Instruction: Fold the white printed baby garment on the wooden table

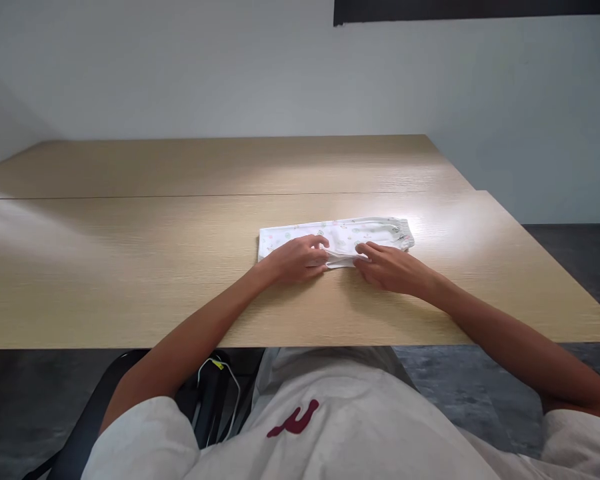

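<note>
A small white garment [353,233] with a faint coloured print lies folded into a long strip on the wooden table [130,267]. My left hand [300,259] rests on its near left part, fingers curled and pinching the near edge. My right hand [387,267] sits just to the right, its fingertips also pinching that near edge. Between the two hands the fabric edge is lifted slightly off the table. An elastic waistband shows at the strip's right end.
The table is two light wooden tops joined by a seam [180,195], backed by a grey wall. A dark chair [95,413] and cables [220,393] sit below the near edge. Dark floor lies to the right.
</note>
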### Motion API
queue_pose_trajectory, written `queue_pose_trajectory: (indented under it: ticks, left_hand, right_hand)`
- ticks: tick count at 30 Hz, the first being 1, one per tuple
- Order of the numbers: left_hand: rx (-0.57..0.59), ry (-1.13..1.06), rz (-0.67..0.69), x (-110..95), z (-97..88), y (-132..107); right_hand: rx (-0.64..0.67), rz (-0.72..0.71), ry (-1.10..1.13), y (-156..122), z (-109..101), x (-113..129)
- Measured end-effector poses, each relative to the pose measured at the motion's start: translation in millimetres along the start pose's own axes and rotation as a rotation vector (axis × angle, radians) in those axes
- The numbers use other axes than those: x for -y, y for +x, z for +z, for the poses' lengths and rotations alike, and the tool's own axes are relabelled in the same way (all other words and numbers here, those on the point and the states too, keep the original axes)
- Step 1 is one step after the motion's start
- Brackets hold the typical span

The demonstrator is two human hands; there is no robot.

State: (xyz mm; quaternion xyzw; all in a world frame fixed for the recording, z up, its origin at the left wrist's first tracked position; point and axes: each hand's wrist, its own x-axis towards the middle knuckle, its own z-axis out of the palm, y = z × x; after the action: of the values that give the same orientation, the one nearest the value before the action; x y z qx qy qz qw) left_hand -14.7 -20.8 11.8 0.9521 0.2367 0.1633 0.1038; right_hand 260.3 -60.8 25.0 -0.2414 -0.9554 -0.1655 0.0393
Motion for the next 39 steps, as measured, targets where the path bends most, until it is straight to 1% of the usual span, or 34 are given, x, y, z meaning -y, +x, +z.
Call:
queue_pose_trajectory:
  ticks: [3, 8, 10, 13, 17, 21, 25, 28, 31, 35, 39]
  left_hand:
    - [0.007, 0.081, 0.019, -4, 5.2, 2]
    - [0.041, 0.184, 0.080, -11, 9.9, 4]
    - [0.058, 0.198, 0.098, -13, 8.1, 4]
    - [0.042, 0.171, 0.134, -15, 1.9, 3]
    - [0.012, 0.115, 0.208, -18, -3.7, 2]
    - [0.019, 0.096, 0.191, -21, 0.6, 3]
    - [0.036, 0.087, 0.145, -25, 7.0, 4]
    - [0.016, 0.083, 0.108, -28, 9.5, 4]
    - [-0.005, 0.095, 0.099, -29, 9.2, 4]
    - [-0.015, 0.057, 0.120, -29, 6.7, 5]
    - [-0.025, -0.028, 0.146, -25, 7.8, 5]
  right_hand:
    - [0.004, 0.007, -0.052, -2, 1, -1]
    - [-0.044, -0.015, -0.014, -7, 2, -5]
    - [-0.056, -0.029, 0.026, -7, 3, -7]
    - [-0.072, -0.026, 0.082, -7, 6, -8]
    - [-0.154, 0.048, 0.058, -9, 11, -7]
    - [-0.248, 0.066, 0.010, -9, 10, -3]
    - [-0.291, 0.075, 0.059, -1, 8, 5]
    - [-0.280, 0.070, 0.135, 7, 12, 10]
    - [-0.253, 0.061, 0.175, 13, 20, 13]
    - [-0.214, 0.018, 0.134, 14, 27, 11]
    - [-0.154, -0.029, 0.065, 11, 26, 9]
